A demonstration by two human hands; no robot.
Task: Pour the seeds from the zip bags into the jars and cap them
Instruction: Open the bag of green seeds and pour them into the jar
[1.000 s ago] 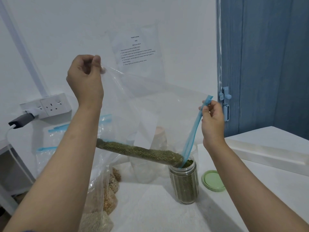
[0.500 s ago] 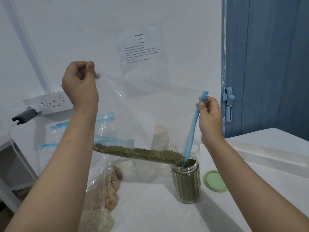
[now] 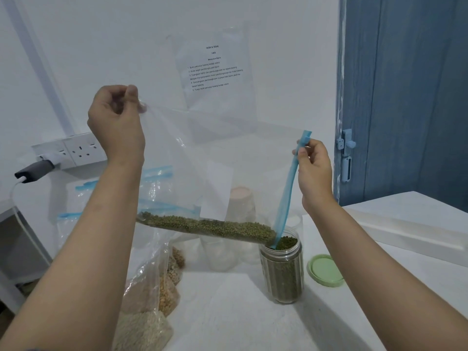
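Your left hand (image 3: pixel 115 125) pinches the zip bag (image 3: pixel 202 153) corner, your right hand (image 3: pixel 314 168) its blue zipper strip (image 3: pixel 287 193). Seeds (image 3: pixel 205 225) have slid closer to the nearly full jar (image 3: pixel 282 271); remaining headroom looks slim, though unclear.

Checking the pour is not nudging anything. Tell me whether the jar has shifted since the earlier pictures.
No. The jar stands just as far left of the green lid as before, with the mouth of the bag dipping into it.
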